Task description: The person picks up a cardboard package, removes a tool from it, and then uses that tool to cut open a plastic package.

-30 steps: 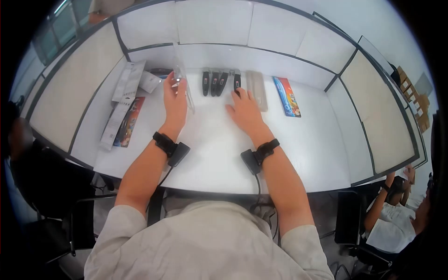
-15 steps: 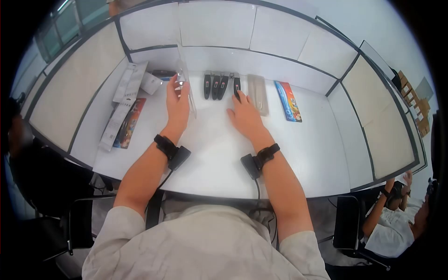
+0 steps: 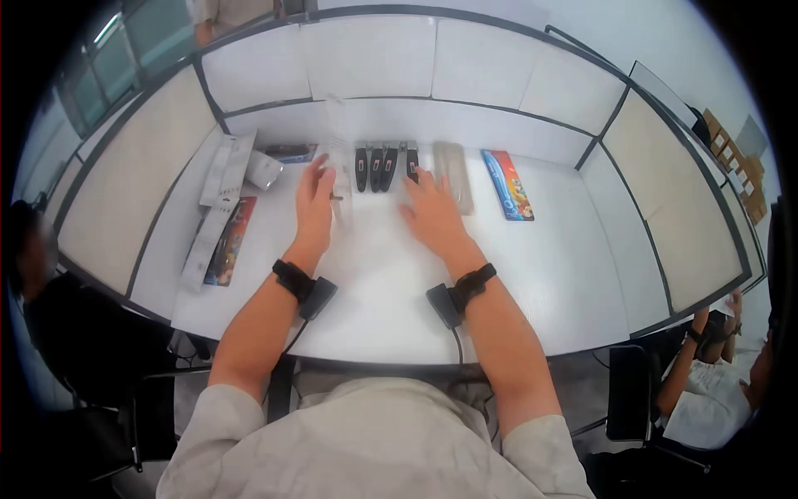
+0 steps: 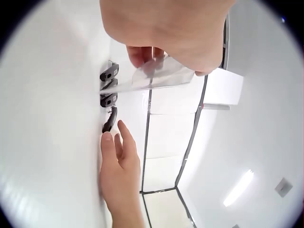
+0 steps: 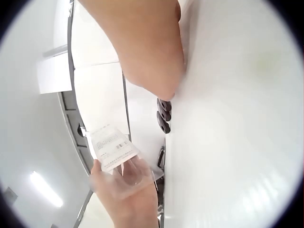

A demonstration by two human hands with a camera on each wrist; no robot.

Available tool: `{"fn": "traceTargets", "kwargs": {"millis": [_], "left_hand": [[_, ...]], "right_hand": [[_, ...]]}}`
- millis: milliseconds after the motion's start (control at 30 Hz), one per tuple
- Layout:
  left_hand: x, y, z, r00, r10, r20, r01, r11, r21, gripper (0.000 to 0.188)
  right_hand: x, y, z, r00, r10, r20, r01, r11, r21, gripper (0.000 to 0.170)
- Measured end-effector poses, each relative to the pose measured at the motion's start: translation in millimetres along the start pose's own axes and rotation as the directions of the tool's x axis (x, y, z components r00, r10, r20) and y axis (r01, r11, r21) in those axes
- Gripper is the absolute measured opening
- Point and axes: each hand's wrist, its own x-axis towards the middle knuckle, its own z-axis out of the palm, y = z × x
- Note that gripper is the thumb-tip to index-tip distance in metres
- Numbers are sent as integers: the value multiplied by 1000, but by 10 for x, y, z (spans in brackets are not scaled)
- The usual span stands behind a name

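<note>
My left hand (image 3: 314, 208) holds a clear plastic package (image 3: 340, 170) upright above the table, to the left of the black tools. In the right wrist view a white printed label (image 5: 114, 147) with a barcode shows on it. My right hand (image 3: 436, 214) reaches to the rightmost black tapered tool (image 3: 412, 158), which has a silver metal end and a small red mark. Its fingertips are right at the tool's near end, thumb apart and fingers loosely extended. Three similar tools (image 3: 376, 170) lie side by side just left of it.
Right of the tools lies an empty-looking translucent plastic tray (image 3: 454, 179), then a blue-and-red printed card (image 3: 508, 187). White packaging (image 3: 224, 179) and another colourful card (image 3: 231, 245) are piled at the left. Low partition panels (image 3: 370, 58) surround the table (image 3: 399, 283).
The head view has tilted, so the table sits lower. The plastic package has turned in my left hand and is blurred now. My right hand stays by the rightmost tool.
</note>
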Motion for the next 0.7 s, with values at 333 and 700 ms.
{"fn": "traceTargets", "kwargs": {"millis": [333, 700], "left_hand": [[-356, 453, 219, 743, -425, 517, 603, 760, -242, 52], [-329, 261, 185, 657, -511, 554, 667, 736, -112, 49]], "right_hand": [[83, 92, -159, 804, 495, 329, -420, 82, 904, 29], [-45, 225, -464, 772, 511, 378, -194, -377, 906, 38]]}}
